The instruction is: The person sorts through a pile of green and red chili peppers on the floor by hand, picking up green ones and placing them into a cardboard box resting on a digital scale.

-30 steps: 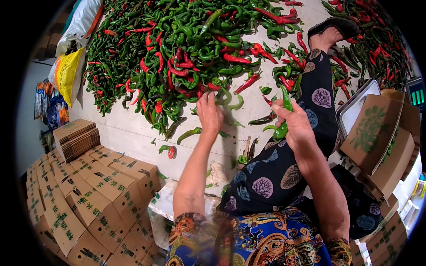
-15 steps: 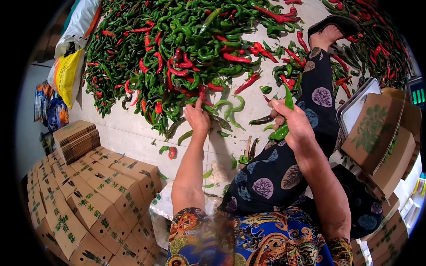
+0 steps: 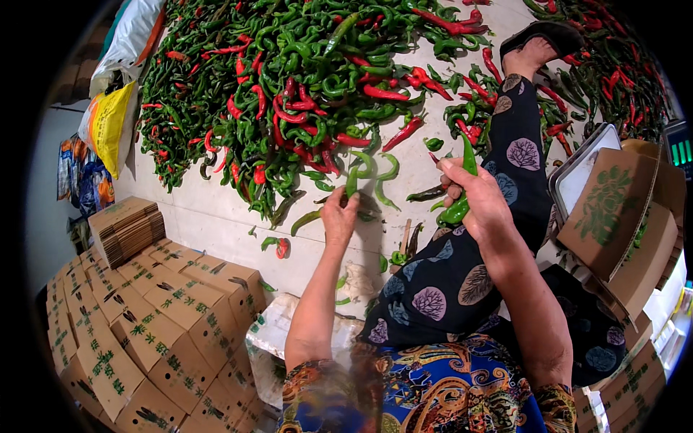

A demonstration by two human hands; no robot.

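Observation:
A large heap of green and red chili peppers [image 3: 281, 101] spreads over the pale floor in front of me. At its near edge my left hand [image 3: 339, 216] is closed, with a green chili pepper [image 3: 352, 182] standing up from its fingertips. Two curved, lighter green peppers [image 3: 388, 177] lie just beyond it. My right hand [image 3: 476, 198], above my right leg, is closed around green chili peppers [image 3: 469, 155]. One points up past the thumb, and another glossy pepper [image 3: 455, 212] shows below the fingers. The palm hides whatever else it holds.
Printed cardboard boxes [image 3: 155, 317] are packed at the left, with flattened cartons [image 3: 124, 229] on top. A white foam box [image 3: 278, 325] stands by my left elbow. At the right are an open carton [image 3: 603, 209] and a metal tray [image 3: 577, 169]. More peppers [image 3: 613, 79] lie beyond my leg.
My left hand has drawn back from the heap toward me and slightly right, and now has a green chili pepper in its fingers. The right hand has barely moved.

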